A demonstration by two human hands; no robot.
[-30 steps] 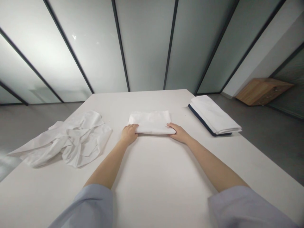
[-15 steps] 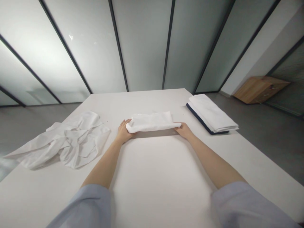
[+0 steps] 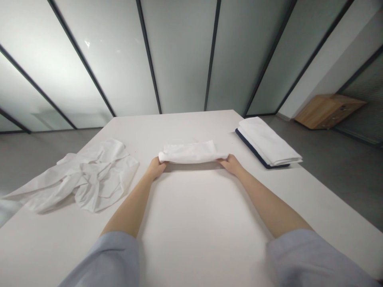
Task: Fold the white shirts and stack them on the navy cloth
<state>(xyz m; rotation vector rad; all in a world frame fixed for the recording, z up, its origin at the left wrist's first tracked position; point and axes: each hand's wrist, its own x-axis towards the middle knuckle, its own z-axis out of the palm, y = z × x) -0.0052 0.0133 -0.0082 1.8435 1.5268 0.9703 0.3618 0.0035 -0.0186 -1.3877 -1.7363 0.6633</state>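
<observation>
A folded white cloth (image 3: 191, 153) spans the space between my two hands, its near edge raised a little off the table with a shadow beneath. My left hand (image 3: 156, 167) grips the near left corner, its thumb beneath and fingers mostly hidden. At the opposite end, my right hand (image 3: 230, 164) pinches the near right corner, fingers tucked under the fabric. The cloth's far part lies back on the white table (image 3: 191, 223). Whether it is a shirt or a plain towel cannot be made out.
To the left, a crumpled white cloth (image 3: 89, 175) spreads over the table edge. At the right edge lies a stack of folded white cloths (image 3: 269, 141) on a dark navy one (image 3: 254, 150). A wooden cabinet (image 3: 327, 111) stands on the floor beyond, near frosted glass panels (image 3: 182, 56).
My left hand has shifted from the cloth's left end to a grip on its near corner, and that end looks flatter. My right hand keeps its hold almost unmoved.
</observation>
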